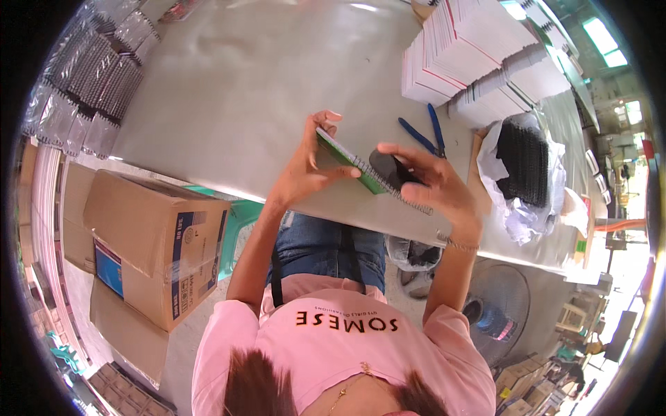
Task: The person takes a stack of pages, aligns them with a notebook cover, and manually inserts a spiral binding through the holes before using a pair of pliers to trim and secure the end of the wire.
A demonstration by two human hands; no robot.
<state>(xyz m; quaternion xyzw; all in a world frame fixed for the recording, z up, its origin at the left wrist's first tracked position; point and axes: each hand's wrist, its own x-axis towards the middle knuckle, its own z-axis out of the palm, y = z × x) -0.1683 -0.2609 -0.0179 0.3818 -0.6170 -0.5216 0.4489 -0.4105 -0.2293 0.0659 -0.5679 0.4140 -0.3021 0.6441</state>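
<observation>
My left hand (pixel 309 163) grips a thin notebook (pixel 340 154) with a green cover, fingers at its far end and thumb on its near face. The notebook is tilted above the near edge of the table. A wire coil (pixel 415 201) runs along its bound edge and sticks out past its right end. My right hand (pixel 433 184) is curled beside the coil, around a dark rounded object (pixel 390 168) whose kind I cannot make out. Its thumb is close to the coil's loose end. Blue-handled pliers (pixel 436 132) lie on the table beyond my right hand.
Stacks of white paper blocks (pixel 465 48) stand at the far right. Black coils (pixel 524 159) lie in an opened plastic bag on the right. Piles of wrapped coil-bound books (pixel 90 76) are at the far left. An open cardboard box (pixel 149 243) stands left of me, beside a green stool (pixel 239 225).
</observation>
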